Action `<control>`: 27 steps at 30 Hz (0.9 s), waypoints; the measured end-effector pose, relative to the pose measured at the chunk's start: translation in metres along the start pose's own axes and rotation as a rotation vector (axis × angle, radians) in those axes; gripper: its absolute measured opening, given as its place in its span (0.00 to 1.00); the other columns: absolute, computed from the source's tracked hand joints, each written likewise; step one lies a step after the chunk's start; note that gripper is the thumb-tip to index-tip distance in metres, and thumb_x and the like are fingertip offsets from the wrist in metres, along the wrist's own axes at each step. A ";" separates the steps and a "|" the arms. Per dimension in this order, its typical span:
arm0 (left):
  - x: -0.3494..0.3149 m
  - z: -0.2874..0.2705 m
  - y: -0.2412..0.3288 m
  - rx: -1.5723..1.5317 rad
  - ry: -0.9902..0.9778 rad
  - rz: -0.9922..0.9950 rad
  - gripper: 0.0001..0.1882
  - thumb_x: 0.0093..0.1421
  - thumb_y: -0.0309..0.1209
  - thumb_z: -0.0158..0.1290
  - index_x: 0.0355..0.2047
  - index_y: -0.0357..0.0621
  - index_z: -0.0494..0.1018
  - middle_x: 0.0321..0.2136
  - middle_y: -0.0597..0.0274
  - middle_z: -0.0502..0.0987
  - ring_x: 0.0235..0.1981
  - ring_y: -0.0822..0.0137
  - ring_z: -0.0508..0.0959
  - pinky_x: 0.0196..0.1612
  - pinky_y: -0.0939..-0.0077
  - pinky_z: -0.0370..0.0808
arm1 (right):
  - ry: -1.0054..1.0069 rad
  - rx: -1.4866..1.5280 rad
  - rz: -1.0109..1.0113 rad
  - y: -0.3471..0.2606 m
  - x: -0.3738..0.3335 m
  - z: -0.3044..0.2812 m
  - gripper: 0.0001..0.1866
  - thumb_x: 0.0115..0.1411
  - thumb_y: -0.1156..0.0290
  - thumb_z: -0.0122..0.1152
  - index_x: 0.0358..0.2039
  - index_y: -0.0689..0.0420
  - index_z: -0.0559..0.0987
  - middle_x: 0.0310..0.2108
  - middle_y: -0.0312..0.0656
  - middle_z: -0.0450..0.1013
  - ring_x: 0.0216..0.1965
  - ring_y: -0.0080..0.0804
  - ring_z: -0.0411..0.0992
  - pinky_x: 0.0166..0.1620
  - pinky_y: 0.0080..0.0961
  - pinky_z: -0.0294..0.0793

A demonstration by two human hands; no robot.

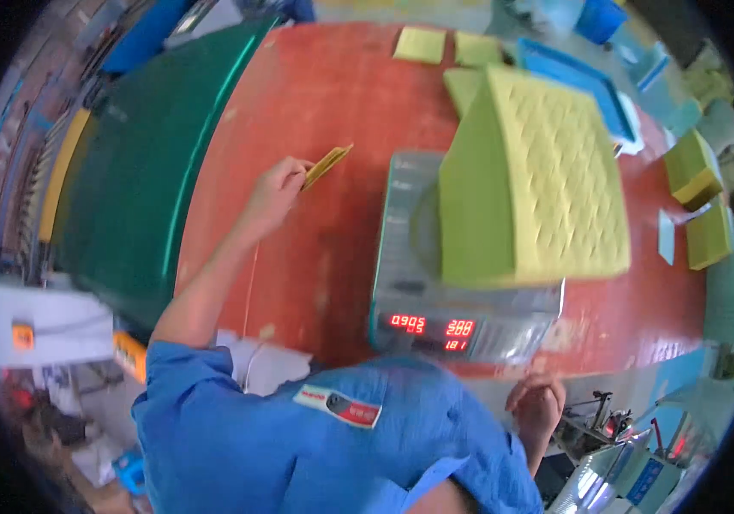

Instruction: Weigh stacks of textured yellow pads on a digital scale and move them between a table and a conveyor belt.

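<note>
My left hand (279, 194) is closed on a thin yellow piece (327, 167), which it holds by one end over the red tabletop. The piece looks like one or more flat sheets; I cannot tell how many. To its right stands a grey digital scale (401, 231) with lit red digits. A large yellow block (555, 171), its upper face covered in rows of small raised marks, rests on the scale and hides much of its pan. My right hand (538, 398) is by the table's front edge, right of the scale, fingers curled in and nothing visible in them.
The red table (298, 94) has a dark green sheet-covered surface (144, 163) along its left. Flat yellow pieces (420, 44) and a blue tray (577, 73) lie at the far side. Smaller yellow blocks (694, 170) stand at the right. White paper (268, 364) is near the front left.
</note>
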State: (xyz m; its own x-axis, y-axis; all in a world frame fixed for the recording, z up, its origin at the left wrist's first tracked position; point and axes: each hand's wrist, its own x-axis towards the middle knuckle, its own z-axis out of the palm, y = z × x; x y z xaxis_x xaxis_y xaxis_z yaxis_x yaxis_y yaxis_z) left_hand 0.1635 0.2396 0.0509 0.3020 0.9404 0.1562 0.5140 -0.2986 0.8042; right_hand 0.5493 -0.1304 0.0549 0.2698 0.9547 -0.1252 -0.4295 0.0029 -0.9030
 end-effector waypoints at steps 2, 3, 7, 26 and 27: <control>-0.079 0.002 0.016 0.060 0.026 -0.057 0.06 0.64 0.26 0.47 0.37 0.36 0.72 0.41 0.49 0.78 0.43 0.56 0.78 0.45 0.65 0.73 | -0.292 -0.196 0.048 -0.018 0.016 0.024 0.16 0.62 0.63 0.54 0.33 0.66 0.79 0.23 0.48 0.76 0.25 0.30 0.74 0.24 0.24 0.70; -0.121 0.014 0.019 0.205 0.100 0.104 0.06 0.63 0.25 0.48 0.38 0.36 0.72 0.43 0.47 0.77 0.45 0.51 0.77 0.48 0.62 0.72 | -0.343 -0.329 0.117 -0.024 0.018 0.038 0.16 0.63 0.63 0.54 0.35 0.66 0.80 0.25 0.47 0.77 0.27 0.30 0.75 0.28 0.25 0.72; -0.241 0.057 0.054 0.413 0.081 0.179 0.04 0.58 0.22 0.50 0.34 0.38 0.69 0.48 0.46 0.75 0.54 0.45 0.73 0.57 0.53 0.68 | -0.622 -0.588 0.249 0.008 0.034 0.101 0.17 0.66 0.64 0.51 0.42 0.66 0.79 0.32 0.45 0.78 0.31 0.30 0.77 0.38 0.27 0.75; -0.373 0.106 0.088 -1.233 0.540 -0.762 0.22 0.65 0.38 0.50 0.54 0.36 0.68 0.48 0.54 0.76 0.48 0.64 0.77 0.48 0.66 0.75 | -0.684 -0.656 -0.072 0.111 0.006 0.131 0.06 0.64 0.75 0.53 0.37 0.65 0.75 0.27 0.43 0.73 0.29 0.26 0.75 0.31 0.25 0.76; -0.364 0.096 0.094 -1.071 0.478 -0.681 0.19 0.66 0.37 0.50 0.51 0.37 0.71 0.43 0.56 0.77 0.40 0.66 0.78 0.41 0.70 0.75 | -0.648 -0.664 -0.110 0.091 0.010 0.136 0.06 0.64 0.75 0.53 0.37 0.65 0.75 0.27 0.43 0.73 0.29 0.26 0.75 0.31 0.25 0.76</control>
State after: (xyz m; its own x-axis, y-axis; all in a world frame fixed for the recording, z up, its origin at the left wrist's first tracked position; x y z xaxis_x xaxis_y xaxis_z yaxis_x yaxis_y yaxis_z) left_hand 0.1790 -0.1459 0.0144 -0.1782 0.8791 -0.4422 -0.4895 0.3106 0.8148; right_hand 0.3961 -0.0798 0.0269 -0.3396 0.9393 0.0484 0.2040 0.1238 -0.9711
